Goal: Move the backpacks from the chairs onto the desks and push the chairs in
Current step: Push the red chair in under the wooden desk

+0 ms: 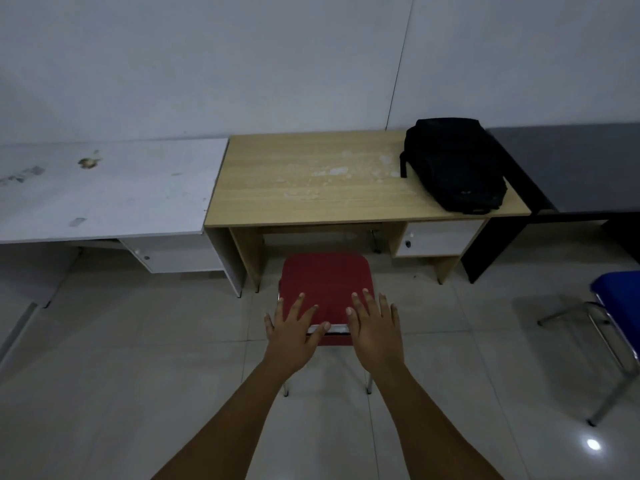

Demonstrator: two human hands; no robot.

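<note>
A black backpack (453, 164) is laid on the wooden surface (311, 188). The red chair (325, 285) is overlapped by the left hand (292, 336) and right hand (374, 332), each grip spread wide, nothing clasped.

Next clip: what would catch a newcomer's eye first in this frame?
Two bare hands, the left hand and right hand, spread open over the near edge of a red chair standing in front of the wooden desk. Next, the black backpack lying on that desk's right end. A blue chair stands at the far right.
</note>
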